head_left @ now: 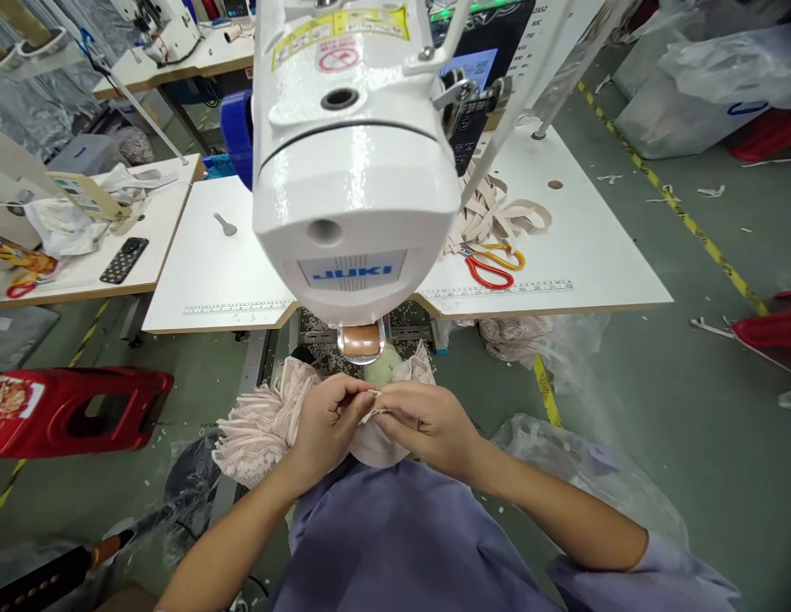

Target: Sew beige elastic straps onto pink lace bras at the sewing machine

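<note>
Close in front of my body, both hands meet over a pale pink fabric piece [378, 446]. My left hand [335, 421] pinches its upper edge between thumb and fingers. From the other side, my right hand [434, 425] grips the same edge, its fingertips almost touching those of my left. A bundle of pale pink lace-edged garment pieces [258, 425] lies beside my left wrist. Just beyond my hands stands a white JUKI sewing machine [357, 195]; its needle area is hidden under the head.
The white worktable [593, 229] carries red-and-yellow-handled scissors [494, 263], a heap of beige elastic strips [491, 212] and a small grey tool [225, 224]. On the left table lies a patterned phone [124, 260]. A red plastic stool [82, 412] stands at left; plastic bags [593, 467] lie at right.
</note>
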Tool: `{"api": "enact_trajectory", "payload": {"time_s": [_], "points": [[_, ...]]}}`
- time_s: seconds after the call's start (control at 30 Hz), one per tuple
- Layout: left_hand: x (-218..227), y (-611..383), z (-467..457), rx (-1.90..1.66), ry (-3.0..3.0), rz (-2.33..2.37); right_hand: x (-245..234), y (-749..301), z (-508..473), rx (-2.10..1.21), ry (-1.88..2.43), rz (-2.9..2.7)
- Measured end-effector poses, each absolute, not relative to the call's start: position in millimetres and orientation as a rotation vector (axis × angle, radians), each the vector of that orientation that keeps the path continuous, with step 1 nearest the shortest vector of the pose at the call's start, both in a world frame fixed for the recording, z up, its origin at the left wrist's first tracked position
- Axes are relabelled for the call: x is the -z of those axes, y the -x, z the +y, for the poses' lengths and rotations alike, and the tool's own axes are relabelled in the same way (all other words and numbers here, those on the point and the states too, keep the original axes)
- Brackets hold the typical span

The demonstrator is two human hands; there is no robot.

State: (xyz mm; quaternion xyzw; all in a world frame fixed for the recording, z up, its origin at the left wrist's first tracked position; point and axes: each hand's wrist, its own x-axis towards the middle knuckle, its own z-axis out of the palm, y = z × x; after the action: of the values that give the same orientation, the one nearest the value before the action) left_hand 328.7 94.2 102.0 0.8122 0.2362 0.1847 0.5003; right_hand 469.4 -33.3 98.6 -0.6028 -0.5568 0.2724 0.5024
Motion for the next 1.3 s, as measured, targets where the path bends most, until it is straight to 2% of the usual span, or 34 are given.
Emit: {"api": "enact_trajectory", "payload": {"time_s": [0.37, 0.57, 0.67, 1.07, 1.2, 1.3], "points": [[-99.3, -328.4, 95.9, -0.597, -2.056, 0.434, -100.1, -472.6, -30.2, -0.677, 1.493, -1.18], [-113.4, -326.8, 95.4, -0.733, -2.317, 0.306, -111.9, -493.9, -25.4, -0.439, 1.749, -1.315], [-122.9, -326.5, 96.0, -0.752, -2.394, 0.175, -118.9, -499.9, -22.5, -0.532, 1.719, -1.393], [-126.8, -329.4, 104.0, -0.675, -2.405, 0.166, -134.0, -510.9, -23.2, -1.079, 1.61, -1.303], [-130.7, -331.8, 107.0, -0.592, -2.426, 0.201, -134.3, -511.9, -23.0, -1.066, 1.588, -1.349], [-133.5, -334.9, 112.0, -0.388, -2.452, 0.273, -131.6, -512.1, -22.9, -0.974, 1.601, -1.409]]}}
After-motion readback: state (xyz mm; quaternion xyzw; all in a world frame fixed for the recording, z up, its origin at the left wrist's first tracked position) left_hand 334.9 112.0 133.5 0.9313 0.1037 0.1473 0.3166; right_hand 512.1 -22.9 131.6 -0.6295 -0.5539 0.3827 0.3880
